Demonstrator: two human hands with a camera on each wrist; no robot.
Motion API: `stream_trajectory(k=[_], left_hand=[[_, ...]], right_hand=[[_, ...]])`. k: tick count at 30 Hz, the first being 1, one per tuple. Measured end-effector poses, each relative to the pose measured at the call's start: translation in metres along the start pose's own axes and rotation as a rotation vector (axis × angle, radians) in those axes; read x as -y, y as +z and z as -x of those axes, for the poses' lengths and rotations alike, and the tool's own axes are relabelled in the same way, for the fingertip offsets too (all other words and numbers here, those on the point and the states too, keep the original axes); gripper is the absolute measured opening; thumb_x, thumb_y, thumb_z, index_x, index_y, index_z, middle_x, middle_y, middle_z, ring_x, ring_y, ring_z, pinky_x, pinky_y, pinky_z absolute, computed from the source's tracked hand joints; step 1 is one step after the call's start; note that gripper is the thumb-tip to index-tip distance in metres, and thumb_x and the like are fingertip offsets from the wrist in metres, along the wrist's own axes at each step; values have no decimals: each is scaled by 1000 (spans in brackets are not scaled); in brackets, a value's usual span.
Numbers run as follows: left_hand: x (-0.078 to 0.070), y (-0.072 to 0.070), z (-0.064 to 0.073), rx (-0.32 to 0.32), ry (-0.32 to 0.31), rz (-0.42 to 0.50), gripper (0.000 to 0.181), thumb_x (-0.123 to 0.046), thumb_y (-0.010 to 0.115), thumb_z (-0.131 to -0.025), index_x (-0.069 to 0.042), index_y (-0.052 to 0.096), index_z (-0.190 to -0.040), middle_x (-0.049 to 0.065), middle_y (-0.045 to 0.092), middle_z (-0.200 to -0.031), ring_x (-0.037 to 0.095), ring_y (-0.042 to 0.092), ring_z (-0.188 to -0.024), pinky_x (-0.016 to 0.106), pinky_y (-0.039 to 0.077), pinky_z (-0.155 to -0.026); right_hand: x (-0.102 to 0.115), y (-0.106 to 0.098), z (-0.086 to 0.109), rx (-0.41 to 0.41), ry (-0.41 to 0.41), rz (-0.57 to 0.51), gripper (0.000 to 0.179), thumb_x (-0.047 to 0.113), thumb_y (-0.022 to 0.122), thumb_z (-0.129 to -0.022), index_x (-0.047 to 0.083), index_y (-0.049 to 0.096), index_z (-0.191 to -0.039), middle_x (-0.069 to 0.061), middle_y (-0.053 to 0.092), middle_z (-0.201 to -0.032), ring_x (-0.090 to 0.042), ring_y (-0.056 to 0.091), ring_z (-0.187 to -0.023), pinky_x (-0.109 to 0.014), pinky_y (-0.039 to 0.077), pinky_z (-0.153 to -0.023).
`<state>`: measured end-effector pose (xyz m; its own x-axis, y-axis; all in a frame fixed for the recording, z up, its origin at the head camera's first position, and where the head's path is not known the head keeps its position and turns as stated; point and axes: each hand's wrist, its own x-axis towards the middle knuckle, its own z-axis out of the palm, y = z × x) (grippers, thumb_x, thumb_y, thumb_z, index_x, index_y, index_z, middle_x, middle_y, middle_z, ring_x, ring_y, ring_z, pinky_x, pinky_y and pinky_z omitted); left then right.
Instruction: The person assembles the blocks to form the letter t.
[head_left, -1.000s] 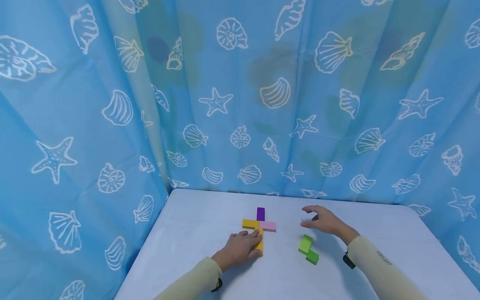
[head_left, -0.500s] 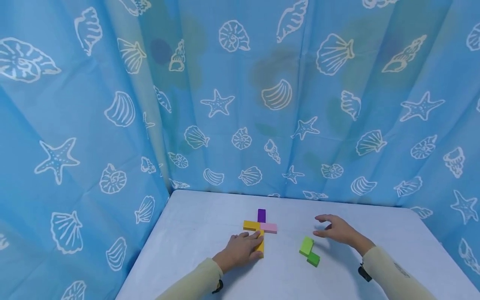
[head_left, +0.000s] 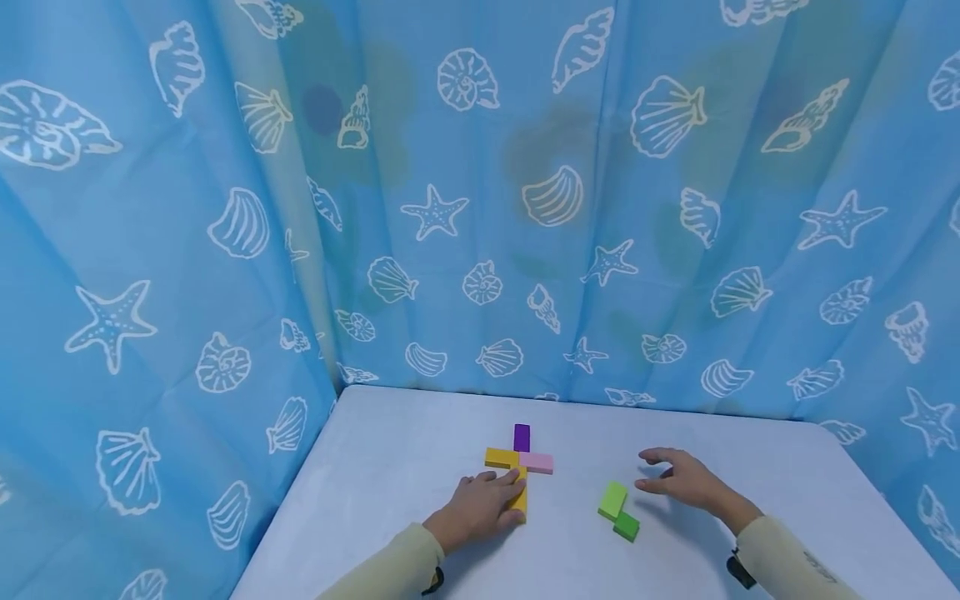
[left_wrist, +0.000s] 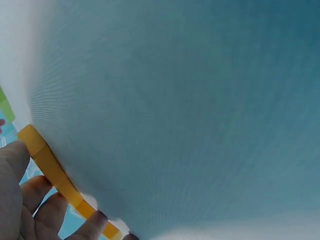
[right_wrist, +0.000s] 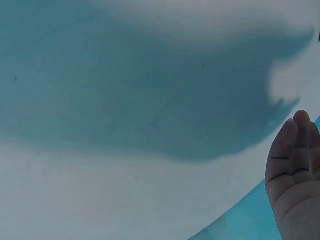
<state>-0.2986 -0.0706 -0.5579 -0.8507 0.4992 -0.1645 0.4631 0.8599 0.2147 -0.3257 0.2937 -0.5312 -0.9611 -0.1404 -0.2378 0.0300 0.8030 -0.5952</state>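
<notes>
My left hand [head_left: 480, 508] rests its fingertips and thumb on an upright-running yellow block [head_left: 521, 500] lying on the table. Just beyond it lie another yellow block [head_left: 501, 457] on the left, a pink block [head_left: 536, 462] on the right and a purple block [head_left: 522, 437] farther back; together they form a cross shape. In the left wrist view the thumb and fingers touch the yellow block [left_wrist: 52, 170] along its length. To the right, a light green block [head_left: 612, 499] touches a darker green block [head_left: 627, 527]. My right hand [head_left: 686, 477] hovers beside them, fingers relaxed, holding nothing.
A white-covered table [head_left: 405, 442] bears all the blocks. Blue curtains [head_left: 480, 217] with white shell and starfish prints stand behind it and along its sides. In the right wrist view, a shadow falls on the tabletop [right_wrist: 100, 195].
My right hand has moved to the right, away from the cross of blocks, and has slowed. The left hand stays on the yellow block. The blocks keep their arrangement; the head view shifts slightly.
</notes>
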Motion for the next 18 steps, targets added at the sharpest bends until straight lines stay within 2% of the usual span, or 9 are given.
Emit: stream_trajectory(k=[4,10,18], left_hand=[[1,-1,-1,4,2,4,61,-61,49,-95,-34,43,-149,-14,37,-158,30,44,-140,63,40,-106],[1,-9,-6,-4,-4,2,61,-61,51,-95,-34,43,-149,-14,38,-157,29,44,-140,62,40,-106],[-4,-7,1,20,-12,-2,61,-61,51,-94,-33,45,-148,-14,39,-156,29,44,-139,62,41,-105]], right_hand=[[3,2,0,16,14,-3,72,46,77,-82,4,56,-136,-22,57,-134,-33,61,-108,-48,56,-85],[10,1,2,-4,10,2,70,44,77,-83,3,57,-135,-23,57,-133,-33,61,-108,-48,56,-85],[7,17,6,-13,16,-21,68,43,80,-81,1,60,-130,-18,62,-127,-28,63,-103,-45,56,-82]])
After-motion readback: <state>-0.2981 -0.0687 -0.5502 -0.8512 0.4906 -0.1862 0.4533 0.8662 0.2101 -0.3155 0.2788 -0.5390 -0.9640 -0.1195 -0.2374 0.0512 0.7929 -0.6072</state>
